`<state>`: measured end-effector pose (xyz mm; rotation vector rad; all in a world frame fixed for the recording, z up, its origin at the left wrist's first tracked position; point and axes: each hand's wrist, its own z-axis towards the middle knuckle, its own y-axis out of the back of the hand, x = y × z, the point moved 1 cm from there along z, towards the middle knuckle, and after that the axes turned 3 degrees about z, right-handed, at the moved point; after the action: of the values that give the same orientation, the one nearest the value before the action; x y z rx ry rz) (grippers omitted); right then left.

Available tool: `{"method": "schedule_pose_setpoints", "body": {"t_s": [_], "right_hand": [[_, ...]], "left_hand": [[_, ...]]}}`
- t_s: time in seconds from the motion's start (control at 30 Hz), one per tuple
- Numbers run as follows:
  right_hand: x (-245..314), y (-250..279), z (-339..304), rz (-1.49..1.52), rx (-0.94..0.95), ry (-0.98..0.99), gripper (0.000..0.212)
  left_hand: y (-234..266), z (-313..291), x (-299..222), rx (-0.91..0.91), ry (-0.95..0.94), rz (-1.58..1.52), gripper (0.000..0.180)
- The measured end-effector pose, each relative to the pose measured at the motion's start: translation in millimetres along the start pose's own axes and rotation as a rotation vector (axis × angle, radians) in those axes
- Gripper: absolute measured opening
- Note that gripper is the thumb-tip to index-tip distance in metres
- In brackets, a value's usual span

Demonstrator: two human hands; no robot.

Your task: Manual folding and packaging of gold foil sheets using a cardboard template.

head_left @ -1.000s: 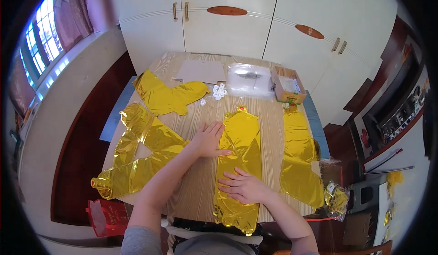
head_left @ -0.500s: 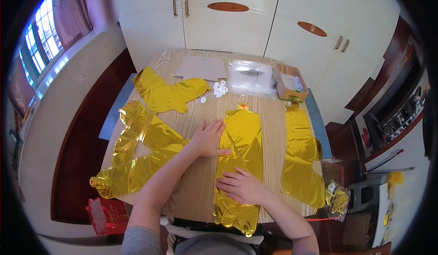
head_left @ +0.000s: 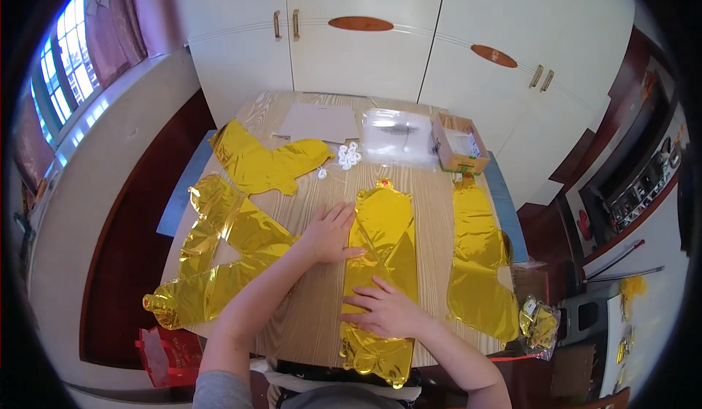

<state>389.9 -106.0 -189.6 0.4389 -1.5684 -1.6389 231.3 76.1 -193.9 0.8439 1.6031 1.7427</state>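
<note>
A gold foil balloon [head_left: 384,222], flat and folded into a long strip, lies in front of me on the wooden table. My left hand [head_left: 330,235] rests along its left edge, fingers stretched out, thumb on the foil. Lower down, my right hand [head_left: 387,309] lies flat across the foil with its fingers spread. To the left is another flat gold foil balloon [head_left: 241,237], partly behind my left forearm. Behind it a smaller gold foil balloon [head_left: 267,162] is spread out. One more gold foil balloon [head_left: 475,255] lies near the right edge.
Along the back are grey-white card sheets [head_left: 319,121], clear plastic bags [head_left: 398,138] and an open cardboard box [head_left: 461,144]. White ribbon rolls [head_left: 349,156] sit nearby. A red bag [head_left: 168,358] is below at left, and a clear packet of gold foil [head_left: 539,325] hangs beyond the right edge.
The whole view has shifted slightly, with the table lower in the picture. Both hands stay on the folded balloon in nearly the same places.
</note>
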Motion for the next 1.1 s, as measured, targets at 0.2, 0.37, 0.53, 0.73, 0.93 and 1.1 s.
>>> {"method": "schedule_pose_setpoints", "body": {"t_s": [0.2, 0.37, 0.53, 0.73, 0.93, 1.1], "right_hand": [[-1, 0, -2, 0.004, 0.004, -0.002, 0.039], [-1, 1, -1, 0.006, 0.022, -0.011, 0.039], [0, -3, -3, 0.002, 0.004, -0.020, 0.039], [-2, -8, -4, -0.002, -0.002, -0.037, 0.044], [-1, -9, -5, -0.002, 0.000, -0.047, 0.045], [-2, -8, -5, -0.005, 0.000, -0.039, 0.045]], "left_hand": [[3, -16, -27, 0.072, -0.338, -0.088, 0.080], [-2, -27, -22, 0.062, -0.282, -0.074, 0.082], [-1, -32, -24, -0.010, -0.251, -0.064, 0.083], [1, -35, -27, 0.004, -0.201, -0.016, 0.086], [1, -25, -18, 0.054, -0.141, -0.025, 0.092], [1, -8, -6, 0.066, -0.086, 0.001, 0.098]]}}
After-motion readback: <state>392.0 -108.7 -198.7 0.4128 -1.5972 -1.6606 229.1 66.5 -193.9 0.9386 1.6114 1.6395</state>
